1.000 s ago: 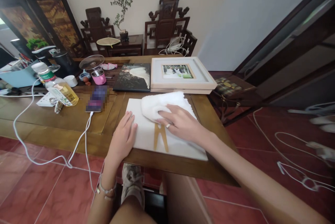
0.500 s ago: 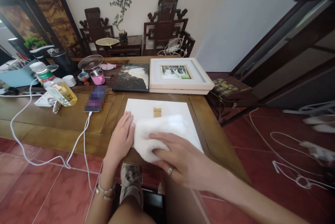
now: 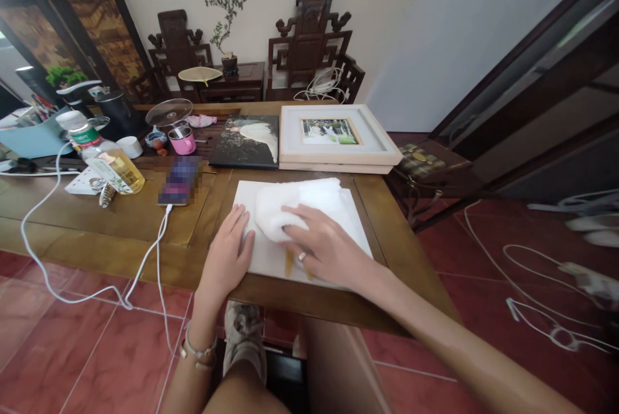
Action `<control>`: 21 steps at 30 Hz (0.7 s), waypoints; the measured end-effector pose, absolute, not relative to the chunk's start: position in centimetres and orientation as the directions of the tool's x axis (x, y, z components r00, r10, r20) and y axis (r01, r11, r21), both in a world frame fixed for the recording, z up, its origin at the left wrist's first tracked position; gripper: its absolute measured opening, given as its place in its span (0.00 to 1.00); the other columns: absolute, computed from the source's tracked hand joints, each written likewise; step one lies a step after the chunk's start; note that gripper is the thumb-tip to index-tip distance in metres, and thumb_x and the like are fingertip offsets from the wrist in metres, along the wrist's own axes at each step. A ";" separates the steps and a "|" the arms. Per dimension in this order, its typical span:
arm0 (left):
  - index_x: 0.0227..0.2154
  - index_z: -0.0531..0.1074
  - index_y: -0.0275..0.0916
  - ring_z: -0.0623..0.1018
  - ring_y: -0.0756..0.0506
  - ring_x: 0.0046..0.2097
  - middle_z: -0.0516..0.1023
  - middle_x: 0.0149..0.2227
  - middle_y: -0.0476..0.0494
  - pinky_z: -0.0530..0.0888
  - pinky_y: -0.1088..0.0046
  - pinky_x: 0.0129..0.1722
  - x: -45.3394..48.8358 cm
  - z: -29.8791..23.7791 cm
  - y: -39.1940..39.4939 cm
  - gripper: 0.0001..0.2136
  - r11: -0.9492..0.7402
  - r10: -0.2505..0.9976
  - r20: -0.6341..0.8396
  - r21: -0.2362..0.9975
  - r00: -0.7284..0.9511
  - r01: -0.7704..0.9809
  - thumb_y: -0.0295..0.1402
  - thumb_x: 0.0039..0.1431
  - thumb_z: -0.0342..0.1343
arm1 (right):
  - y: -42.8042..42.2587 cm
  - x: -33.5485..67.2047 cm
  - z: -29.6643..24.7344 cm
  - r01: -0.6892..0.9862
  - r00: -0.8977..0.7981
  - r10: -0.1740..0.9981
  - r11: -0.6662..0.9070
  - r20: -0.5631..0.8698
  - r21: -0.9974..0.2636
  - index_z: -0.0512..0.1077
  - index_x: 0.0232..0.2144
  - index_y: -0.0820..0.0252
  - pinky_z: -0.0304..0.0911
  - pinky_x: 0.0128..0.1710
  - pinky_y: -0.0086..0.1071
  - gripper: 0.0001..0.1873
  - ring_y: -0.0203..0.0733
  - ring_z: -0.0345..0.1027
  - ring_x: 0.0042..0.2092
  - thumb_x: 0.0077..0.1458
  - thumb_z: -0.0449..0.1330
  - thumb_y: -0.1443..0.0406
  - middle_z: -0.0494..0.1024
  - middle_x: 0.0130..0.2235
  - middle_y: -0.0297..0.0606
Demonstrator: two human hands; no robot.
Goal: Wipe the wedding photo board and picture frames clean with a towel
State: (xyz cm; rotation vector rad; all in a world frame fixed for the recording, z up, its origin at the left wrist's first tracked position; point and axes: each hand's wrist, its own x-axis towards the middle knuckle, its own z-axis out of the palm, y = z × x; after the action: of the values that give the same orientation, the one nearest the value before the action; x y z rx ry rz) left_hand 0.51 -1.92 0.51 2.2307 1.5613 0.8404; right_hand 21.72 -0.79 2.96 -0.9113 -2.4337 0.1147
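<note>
A flat white board lies on the wooden table, near its front edge. My left hand rests flat along the board's left edge, its fingers stretched out. With my right hand I grip a folded white cloth and press it on the upper part of the board. Below the cloth, part of a yellow-brown mark or piece shows on the board; the rest of it is covered by the cloth and my hand.
Behind the board lie a dark picture panel and a pale framed photo. Leftward are a phone on a white cable, an oil-coloured bottle and a pink mug. A checked bag sits beyond the table's right end.
My right hand has moved the cloth away from me, from the board's near edge to its far part. The yellow-brown lower part is uncovered and its top covered. My left hand stays put.
</note>
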 end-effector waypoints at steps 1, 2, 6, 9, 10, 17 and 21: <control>0.59 0.61 0.30 0.56 0.41 0.67 0.59 0.64 0.31 0.57 0.56 0.65 0.5 0.5 -1.9 0.20 -0.375 0.923 0.290 0.542 0.251 0.753 0.30 0.66 0.43 | -1.6 21.5 2.9 0.565 -0.644 0.615 0.783 0.454 -0.259 0.75 0.36 0.63 0.60 0.56 0.53 0.10 0.55 0.64 0.57 0.60 0.53 0.67 0.77 0.45 0.53; 0.59 0.61 0.30 0.56 0.41 0.67 0.59 0.65 0.31 0.57 0.56 0.65 0.4 0.5 -1.9 0.20 -0.379 0.923 0.284 0.543 0.261 0.750 0.29 0.65 0.43 | -2.4 21.3 2.9 0.542 -0.661 0.596 0.799 0.456 -0.260 0.75 0.36 0.63 0.58 0.57 0.53 0.10 0.55 0.64 0.57 0.59 0.53 0.68 0.77 0.47 0.52; 0.59 0.60 0.29 0.55 0.42 0.68 0.57 0.65 0.32 0.56 0.58 0.66 0.2 0.4 -1.9 0.21 -0.379 0.924 0.265 0.547 0.275 0.747 0.25 0.64 0.41 | -5.6 21.2 3.1 0.478 -0.689 0.540 0.840 0.483 -0.257 0.75 0.35 0.61 0.58 0.58 0.51 0.09 0.53 0.62 0.59 0.58 0.54 0.69 0.73 0.54 0.50; 0.59 0.61 0.29 0.55 0.41 0.67 0.58 0.65 0.30 0.57 0.57 0.66 0.2 0.3 -1.9 0.21 -0.383 0.922 0.272 0.531 0.276 0.756 0.26 0.64 0.41 | -6.4 21.8 3.3 0.495 -0.670 0.570 0.820 0.475 -0.286 0.74 0.35 0.60 0.59 0.57 0.49 0.09 0.49 0.62 0.59 0.59 0.53 0.69 0.74 0.54 0.48; 0.59 0.61 0.29 0.55 0.41 0.67 0.58 0.65 0.30 0.57 0.56 0.66 0.2 0.3 -1.9 0.20 -0.385 0.920 0.278 0.526 0.275 0.758 0.26 0.65 0.41 | -6.3 22.1 3.4 0.510 -0.662 0.588 0.808 0.464 -0.297 0.74 0.36 0.59 0.60 0.57 0.49 0.09 0.49 0.63 0.58 0.60 0.53 0.68 0.74 0.53 0.48; 0.58 0.63 0.30 0.57 0.41 0.67 0.60 0.64 0.31 0.57 0.55 0.65 0.5 0.3 -1.9 0.20 -0.376 0.921 0.300 0.520 0.249 0.767 0.30 0.66 0.43 | -1.0 23.5 3.2 0.681 -0.563 0.714 0.686 0.416 -0.256 0.74 0.38 0.61 0.63 0.49 0.47 0.14 0.54 0.66 0.53 0.63 0.48 0.64 0.74 0.51 0.53; 0.58 0.63 0.31 0.57 0.41 0.67 0.61 0.64 0.32 0.58 0.56 0.65 0.4 0.3 -1.9 0.19 -0.382 0.918 0.311 0.524 0.246 0.761 0.30 0.65 0.43 | 2.4 22.5 3.7 0.765 -0.499 0.811 0.578 0.306 -0.284 0.73 0.37 0.60 0.61 0.42 0.41 0.16 0.52 0.67 0.44 0.64 0.47 0.62 0.77 0.40 0.47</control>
State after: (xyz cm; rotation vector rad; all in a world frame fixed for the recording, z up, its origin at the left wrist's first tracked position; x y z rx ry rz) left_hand 0.45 -1.92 0.27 2.2560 1.5642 0.8490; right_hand 22.48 2.36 3.74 -1.2705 -2.4069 0.1552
